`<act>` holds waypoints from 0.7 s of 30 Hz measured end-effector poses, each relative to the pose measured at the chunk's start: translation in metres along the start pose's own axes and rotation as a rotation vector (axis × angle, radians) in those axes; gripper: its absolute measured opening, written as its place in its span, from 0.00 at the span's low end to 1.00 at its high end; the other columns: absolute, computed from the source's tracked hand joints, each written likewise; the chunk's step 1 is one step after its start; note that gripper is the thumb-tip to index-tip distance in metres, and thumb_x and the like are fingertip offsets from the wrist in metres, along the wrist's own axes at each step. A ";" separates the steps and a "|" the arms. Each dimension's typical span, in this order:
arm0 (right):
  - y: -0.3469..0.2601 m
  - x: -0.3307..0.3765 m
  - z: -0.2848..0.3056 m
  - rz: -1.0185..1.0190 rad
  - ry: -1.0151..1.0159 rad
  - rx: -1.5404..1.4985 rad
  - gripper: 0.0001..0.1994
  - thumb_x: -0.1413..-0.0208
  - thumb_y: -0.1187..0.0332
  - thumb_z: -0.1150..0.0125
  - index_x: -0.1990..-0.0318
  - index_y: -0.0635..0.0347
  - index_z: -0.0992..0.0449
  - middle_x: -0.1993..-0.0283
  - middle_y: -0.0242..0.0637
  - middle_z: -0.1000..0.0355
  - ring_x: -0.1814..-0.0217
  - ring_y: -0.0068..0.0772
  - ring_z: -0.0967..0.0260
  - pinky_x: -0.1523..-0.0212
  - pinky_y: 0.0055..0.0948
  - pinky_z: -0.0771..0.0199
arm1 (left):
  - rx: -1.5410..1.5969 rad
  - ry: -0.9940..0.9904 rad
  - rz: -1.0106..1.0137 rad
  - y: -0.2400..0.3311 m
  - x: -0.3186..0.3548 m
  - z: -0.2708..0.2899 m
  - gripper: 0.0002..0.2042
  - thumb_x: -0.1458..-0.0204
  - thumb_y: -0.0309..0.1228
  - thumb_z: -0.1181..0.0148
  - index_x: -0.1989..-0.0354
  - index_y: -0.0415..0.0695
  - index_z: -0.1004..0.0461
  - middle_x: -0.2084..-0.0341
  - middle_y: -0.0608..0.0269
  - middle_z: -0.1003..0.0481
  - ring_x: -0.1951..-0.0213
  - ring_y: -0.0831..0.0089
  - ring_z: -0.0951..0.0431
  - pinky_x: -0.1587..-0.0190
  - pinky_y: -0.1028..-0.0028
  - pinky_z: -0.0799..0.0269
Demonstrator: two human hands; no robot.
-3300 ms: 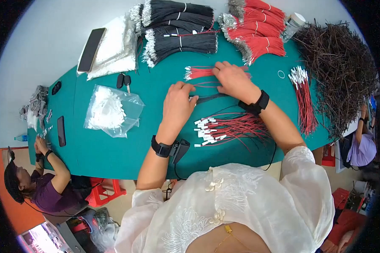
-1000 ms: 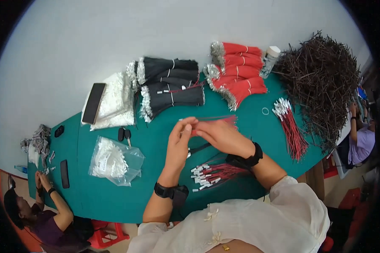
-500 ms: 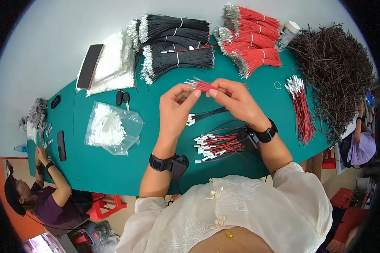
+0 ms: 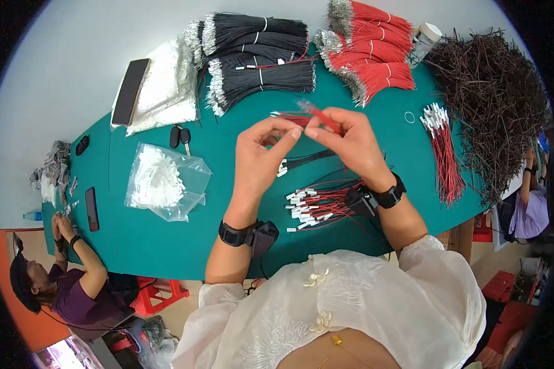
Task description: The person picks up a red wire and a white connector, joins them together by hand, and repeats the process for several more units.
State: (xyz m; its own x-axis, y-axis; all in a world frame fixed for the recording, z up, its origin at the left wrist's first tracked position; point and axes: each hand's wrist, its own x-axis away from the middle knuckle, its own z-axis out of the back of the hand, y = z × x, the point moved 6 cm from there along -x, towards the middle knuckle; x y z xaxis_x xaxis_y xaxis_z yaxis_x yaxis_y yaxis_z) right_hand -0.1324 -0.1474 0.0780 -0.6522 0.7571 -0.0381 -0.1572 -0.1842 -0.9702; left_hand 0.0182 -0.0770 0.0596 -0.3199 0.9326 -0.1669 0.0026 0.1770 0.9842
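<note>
Over the middle of the green table, my left hand [image 4: 261,154] is closed, thumb against fingers, on a few thin red wires [image 4: 289,117] with pale ends. Close beside it, my right hand [image 4: 354,138] grips a small bunch of red wires [image 4: 322,115], smeared by motion. Beneath my hands lie black wires [image 4: 311,161] with white connectors. Nearer to me, partly covered by my right wrist's black band, is a pile of red and black wires [image 4: 326,206] with white connectors.
Tied black wire bundles [image 4: 261,77] and red wire bundles [image 4: 375,52] stand at the back. A clear bag of white connectors [image 4: 160,184] lies left, by keys [image 4: 183,140]. A dark tangled heap [image 4: 486,104] and finished-looking wires [image 4: 443,160] are right. Another person [image 4: 74,295] sits left.
The red wires, together in one bunch before, are now split between my hands. My right hand's bunch has tilted up and away to the left. The view has shifted slightly.
</note>
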 end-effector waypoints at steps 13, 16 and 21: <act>0.004 0.006 0.016 0.073 0.125 -0.006 0.05 0.46 0.72 0.34 0.66 0.64 0.20 0.79 0.17 0.39 0.76 0.08 0.48 0.76 0.16 0.51 | -1.207 -0.245 -0.007 -0.045 -0.001 0.027 0.07 0.58 0.24 0.34 0.69 0.45 0.21 0.68 0.58 0.21 0.65 0.57 0.21 0.63 0.63 0.26; 0.000 0.007 0.013 0.063 0.118 -0.005 0.05 0.46 0.72 0.34 0.66 0.65 0.20 0.79 0.16 0.41 0.77 0.08 0.50 0.77 0.16 0.53 | -1.171 -0.211 0.061 -0.050 -0.003 0.030 0.06 0.59 0.24 0.34 0.71 0.45 0.21 0.68 0.59 0.22 0.65 0.57 0.21 0.64 0.62 0.26; -0.001 0.004 0.012 0.063 0.133 -0.074 0.04 0.47 0.73 0.33 0.67 0.65 0.20 0.80 0.15 0.43 0.78 0.07 0.52 0.78 0.16 0.56 | -1.062 -0.171 -0.013 -0.028 -0.004 0.027 0.05 0.58 0.23 0.35 0.71 0.45 0.22 0.70 0.58 0.22 0.66 0.57 0.21 0.65 0.60 0.26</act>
State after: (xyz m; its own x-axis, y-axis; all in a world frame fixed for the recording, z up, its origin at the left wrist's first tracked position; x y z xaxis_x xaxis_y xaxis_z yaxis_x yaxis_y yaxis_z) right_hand -0.1435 -0.1511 0.0819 -0.5545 0.8227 -0.1255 -0.0615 -0.1909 -0.9797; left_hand 0.0450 -0.0769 0.0315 -0.1767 0.9789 -0.1030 -0.8504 -0.0992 0.5166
